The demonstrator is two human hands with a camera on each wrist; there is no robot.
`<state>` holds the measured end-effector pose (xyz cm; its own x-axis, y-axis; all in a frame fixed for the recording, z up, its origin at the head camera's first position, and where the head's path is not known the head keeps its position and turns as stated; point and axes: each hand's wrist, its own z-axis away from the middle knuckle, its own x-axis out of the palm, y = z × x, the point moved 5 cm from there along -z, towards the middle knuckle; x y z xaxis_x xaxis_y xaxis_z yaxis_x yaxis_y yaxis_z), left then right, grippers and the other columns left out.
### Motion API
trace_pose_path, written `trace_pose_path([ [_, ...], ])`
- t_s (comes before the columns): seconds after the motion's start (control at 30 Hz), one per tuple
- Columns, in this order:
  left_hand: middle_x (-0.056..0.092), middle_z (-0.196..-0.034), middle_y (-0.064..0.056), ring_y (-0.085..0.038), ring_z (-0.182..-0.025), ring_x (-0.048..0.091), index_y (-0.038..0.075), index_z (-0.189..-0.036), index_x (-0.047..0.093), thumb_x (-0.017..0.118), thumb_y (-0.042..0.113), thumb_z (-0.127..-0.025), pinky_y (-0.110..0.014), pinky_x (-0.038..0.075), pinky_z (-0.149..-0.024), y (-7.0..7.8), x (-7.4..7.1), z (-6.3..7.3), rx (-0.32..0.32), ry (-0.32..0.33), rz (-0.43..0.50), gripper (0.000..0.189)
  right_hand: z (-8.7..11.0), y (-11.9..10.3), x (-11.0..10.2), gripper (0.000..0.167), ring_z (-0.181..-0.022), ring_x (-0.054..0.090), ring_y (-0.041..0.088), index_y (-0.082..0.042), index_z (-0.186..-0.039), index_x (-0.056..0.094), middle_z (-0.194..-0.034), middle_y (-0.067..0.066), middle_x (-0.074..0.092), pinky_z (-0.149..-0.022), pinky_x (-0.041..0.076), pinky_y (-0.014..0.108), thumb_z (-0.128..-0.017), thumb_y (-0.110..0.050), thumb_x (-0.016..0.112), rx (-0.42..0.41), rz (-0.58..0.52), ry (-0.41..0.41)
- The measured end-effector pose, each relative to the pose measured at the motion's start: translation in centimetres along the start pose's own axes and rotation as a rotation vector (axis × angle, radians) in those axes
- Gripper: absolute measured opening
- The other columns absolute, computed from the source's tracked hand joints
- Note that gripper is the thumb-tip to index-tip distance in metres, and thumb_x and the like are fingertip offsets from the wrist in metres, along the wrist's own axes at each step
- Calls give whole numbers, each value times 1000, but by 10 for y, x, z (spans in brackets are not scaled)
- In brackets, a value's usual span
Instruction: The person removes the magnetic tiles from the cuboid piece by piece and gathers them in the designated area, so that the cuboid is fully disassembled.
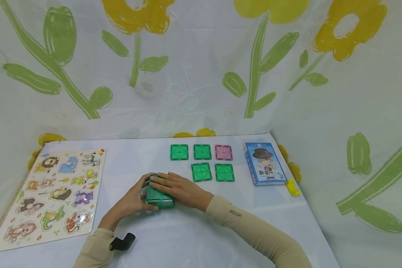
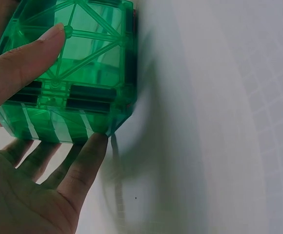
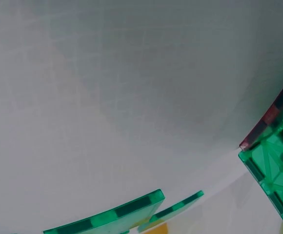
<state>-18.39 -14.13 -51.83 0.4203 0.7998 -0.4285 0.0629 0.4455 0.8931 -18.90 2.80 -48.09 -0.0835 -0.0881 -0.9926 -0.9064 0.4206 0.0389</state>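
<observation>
A small box of see-through green magnetic tiles (image 1: 160, 201) stands on the table between both hands. My left hand (image 1: 132, 201) holds it from the left, the thumb (image 2: 39, 51) across one face and the fingers spread along another. My right hand (image 1: 184, 190) lies over its top from the right, fingers stretched across the upper tile; its thumb is hidden. In the right wrist view a dark red tile edge (image 3: 271, 114) runs along the green box (image 3: 275, 168). Behind the hands lie several flat green tiles (image 1: 202, 152) and one pink tile (image 1: 223, 152).
An animal puzzle board (image 1: 63, 181) lies at the left of the white table (image 1: 174, 242). At the right are a blue game box (image 1: 265, 163) and a crumpled yellow piece (image 1: 293, 187). A flower-printed cloth (image 1: 194, 74) hangs behind and at the sides.
</observation>
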Motion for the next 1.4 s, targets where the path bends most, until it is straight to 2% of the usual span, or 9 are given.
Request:
trace_pose_path([
  [0.43, 31, -158, -28, -57, -146, 26, 10, -155, 21, 92, 14, -70, -66, 47, -103, -1, -2, 3, 5, 15, 7, 110, -3, -2, 4, 61, -154, 32, 16, -18, -158, 33, -163, -3, 37, -127, 26, 34, -102, -21, 59, -9, 11, 37],
  [0.7, 30, -159, -27, -56, -146, 26, 9, -156, 20, 92, 15, -70, -65, 48, -103, -1, -3, 4, -2, 12, 14, 112, -4, -1, 4, 63, -153, 34, 16, -17, -157, 35, -162, -2, 39, -127, 25, 33, -101, -19, 61, -7, -55, 60],
  [0.87, 31, -159, -27, -55, -146, 26, 10, -155, 22, 92, 15, -69, -64, 47, -105, 0, -3, 5, -12, 15, 17, 111, -4, 0, 0, 66, -150, 40, 17, -14, -155, 38, -160, 0, 42, -126, 27, 32, -96, -17, 68, 3, -159, 100],
  [1.07, 33, -158, -27, -54, -146, 29, 12, -155, 23, 93, 18, -68, -66, 45, -107, 1, -4, 7, -38, 29, -18, 112, -5, 4, -6, 72, -146, 45, 20, -12, -155, 38, -158, 3, 46, -122, 36, 30, -92, -12, 72, 50, -360, 126],
  [1.23, 36, -157, -27, -54, -146, 30, 12, -155, 24, 93, 20, -67, -71, 37, -109, 1, -4, 8, -45, 45, -46, 112, -7, 9, -10, 72, -145, 46, 19, -12, -156, 35, -156, 4, 48, -120, 38, 28, -93, -6, 69, 106, -514, 139],
  [1.3, 36, -157, -27, -54, -146, 29, 12, -155, 24, 93, 20, -67, -71, 37, -109, 0, -5, 9, -49, 46, -45, 112, -7, 12, -12, 69, -144, 47, 19, -13, -156, 35, -156, 4, 49, -119, 40, 29, -95, -4, 66, 150, -583, 146],
  [1.4, 34, -157, -28, -55, -146, 29, 12, -155, 23, 93, 19, -67, -68, 42, -107, 0, -5, 10, -56, 40, -37, 112, -7, 18, -17, 58, -140, 52, 19, -15, -154, 40, -153, 4, 52, -115, 45, 31, -100, -8, 59, 241, -691, 180],
])
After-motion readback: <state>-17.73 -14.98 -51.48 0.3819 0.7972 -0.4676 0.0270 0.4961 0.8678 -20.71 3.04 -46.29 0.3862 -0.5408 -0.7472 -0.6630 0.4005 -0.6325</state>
